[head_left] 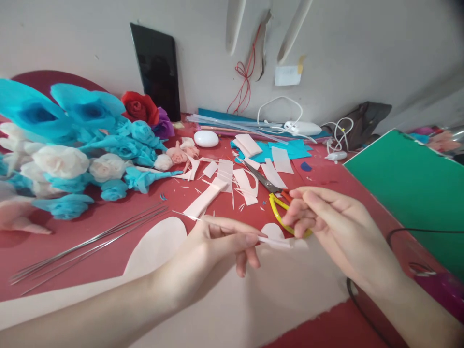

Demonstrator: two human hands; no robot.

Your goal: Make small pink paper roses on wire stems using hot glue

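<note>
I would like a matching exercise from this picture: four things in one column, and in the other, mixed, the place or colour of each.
1. Dark tablet
2. Scissors
3. Pale strip
4. Large board

A. Held by the left hand
B. Green
C. Leaning against the wall
D. Yellow on the handles

Pairs: 1-C; 2-D; 3-A; 4-B

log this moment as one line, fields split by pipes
left hand: holds thin wire and pale strip | right hand: curled near yellow handle, grip unclear | red table: pale scraps, loose wires, blue flowers
</note>
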